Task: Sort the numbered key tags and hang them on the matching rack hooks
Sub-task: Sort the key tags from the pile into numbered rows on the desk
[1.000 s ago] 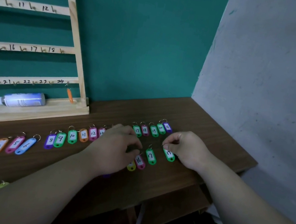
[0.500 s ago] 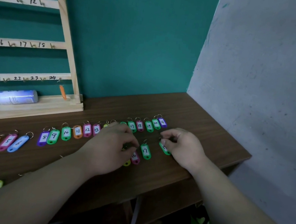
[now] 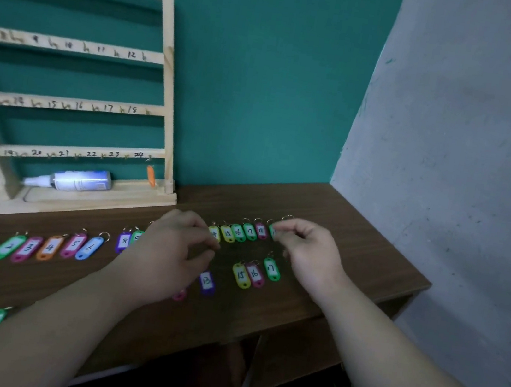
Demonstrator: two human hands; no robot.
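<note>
Right hand (image 3: 307,256) pinched the end green tag (image 3: 272,231) between thumb and forefinger at the right end of the far row, tag low over the table (image 3: 356,241). Just left of it lay the pink 18 tag (image 3: 261,230), then 17, 16, 15. Left hand (image 3: 169,250) hovered curled over the row's middle; couldn't tell if it gripped anything. Near row between the hands: yellow 15 tag (image 3: 241,275), 16, 17; purple 13 tag (image 3: 207,281) by the left thumb. Tags 2–6 lay further left. Rack (image 3: 164,113) stood behind, an orange tag (image 3: 150,175) on hook 24, a glue bottle (image 3: 76,182) on its base.
</note>
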